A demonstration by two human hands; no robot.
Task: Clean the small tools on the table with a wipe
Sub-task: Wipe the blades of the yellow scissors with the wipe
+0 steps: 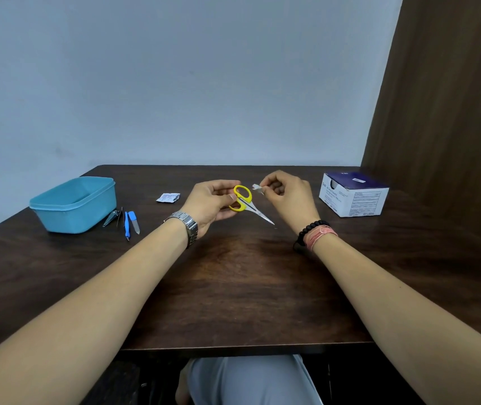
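Yellow-handled scissors [243, 203] are held above the middle of the dark wooden surface [233, 287], blades together and pointing down toward the right. The left hand [213, 204] grips them at the handle loops, fingers curled around the yellow plastic; a metal watch [188, 228] sits on that wrist. The right hand [289, 200] is just beside the scissors, its thumb and forefinger pinched on a small white wipe [257, 188], which hangs near the upper handle loop; whether the wipe touches the scissors cannot be told at this size. Bead and thread bracelets [315, 233] circle the right wrist.

Left of the hands, an opened white sachet [168, 197] lies flat on the surface. Further left, a row of small tools lies side by side: a nail clipper [112, 218], a thin dark tool [121, 217], a blue-handled tool [126, 226] and a blue-capped file [134, 222]. A light blue plastic tub [74, 204] stands just beside them. Well apart at the right rear stands a white and dark blue carton [353, 194].
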